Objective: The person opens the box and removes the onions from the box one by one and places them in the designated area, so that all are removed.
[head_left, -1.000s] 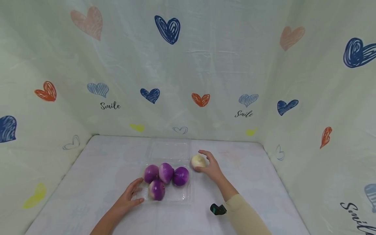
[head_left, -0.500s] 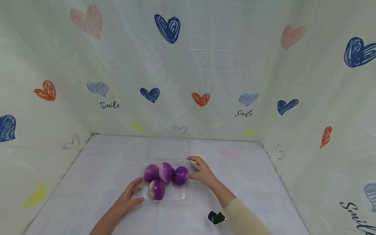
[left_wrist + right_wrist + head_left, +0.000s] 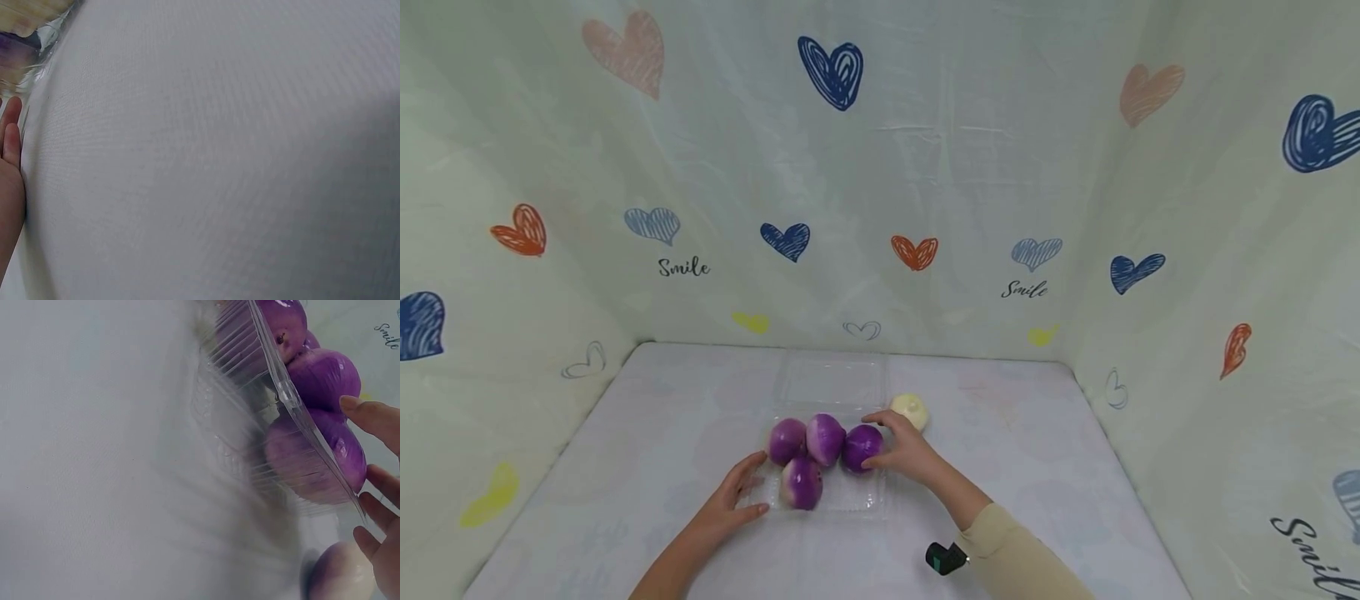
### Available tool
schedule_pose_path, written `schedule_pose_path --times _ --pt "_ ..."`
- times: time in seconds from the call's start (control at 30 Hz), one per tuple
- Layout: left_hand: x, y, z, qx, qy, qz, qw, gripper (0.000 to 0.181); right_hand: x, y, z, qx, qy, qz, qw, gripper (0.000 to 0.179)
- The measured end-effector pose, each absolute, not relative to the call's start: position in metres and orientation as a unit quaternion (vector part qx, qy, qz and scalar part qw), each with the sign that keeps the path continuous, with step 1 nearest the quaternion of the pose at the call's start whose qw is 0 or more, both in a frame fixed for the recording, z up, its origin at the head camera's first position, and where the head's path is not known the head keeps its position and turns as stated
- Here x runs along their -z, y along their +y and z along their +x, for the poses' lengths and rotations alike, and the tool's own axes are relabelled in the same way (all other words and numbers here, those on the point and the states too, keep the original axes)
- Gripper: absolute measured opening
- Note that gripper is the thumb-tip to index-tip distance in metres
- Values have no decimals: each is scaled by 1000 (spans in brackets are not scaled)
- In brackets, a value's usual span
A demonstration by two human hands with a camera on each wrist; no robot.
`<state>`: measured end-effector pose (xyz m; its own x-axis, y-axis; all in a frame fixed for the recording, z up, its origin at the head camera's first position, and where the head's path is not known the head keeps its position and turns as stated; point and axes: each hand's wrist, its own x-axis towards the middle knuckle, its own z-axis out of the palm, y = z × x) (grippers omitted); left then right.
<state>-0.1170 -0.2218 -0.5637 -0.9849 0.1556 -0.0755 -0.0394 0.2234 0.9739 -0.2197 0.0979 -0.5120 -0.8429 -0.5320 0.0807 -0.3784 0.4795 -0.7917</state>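
Note:
Several purple-and-white turnips (image 3: 825,439) sit in a clear plastic clamshell box (image 3: 853,497), whose lid (image 3: 831,379) lies open at the back. My right hand (image 3: 912,450) curls its thumb and fingers round the rightmost turnip (image 3: 854,448). In the right wrist view, the thumb touches the top of that turnip (image 3: 312,459), and other fingers reach its far side at the box edge. A pale turnip (image 3: 912,408) rests on the table outside the box, behind my right hand. My left hand (image 3: 726,504) is spread at the box's left edge with relaxed fingers.
A white-covered table (image 3: 1037,467) lies underneath. Light curtains (image 3: 880,167) printed with hearts enclose it on the back and sides. A small black device (image 3: 945,558) shows beside the right sleeve (image 3: 1018,554).
My right hand has left the pale turnip outside the box and moved left onto the rightmost turnip in it. The left hand has stayed at the box edge.

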Motion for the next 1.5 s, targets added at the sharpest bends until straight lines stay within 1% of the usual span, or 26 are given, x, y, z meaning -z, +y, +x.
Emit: schedule_pose_path --times 0.3,0.5,0.73,1.03,1.2,1.5 --pt "563 -222 -120 -633 768 40 89 81 514 91 -226 329 889 -310 75 67" --pt "564 -221 -119 -636 766 35 89 80 516 87 -227 291 897 -319 91 70" --pt "563 -220 -119 -636 766 35 90 80 517 87 -228 277 900 -319 106 68" --pt "562 -220 -118 -644 758 33 93 79 516 88 -227 269 899 -334 93 64" --pt "563 -219 -117 -640 763 35 87 80 514 88 -226 273 899 -328 98 64" --pt "565 -221 -116 -637 766 35 79 81 509 90 -226 278 902 -319 88 64"
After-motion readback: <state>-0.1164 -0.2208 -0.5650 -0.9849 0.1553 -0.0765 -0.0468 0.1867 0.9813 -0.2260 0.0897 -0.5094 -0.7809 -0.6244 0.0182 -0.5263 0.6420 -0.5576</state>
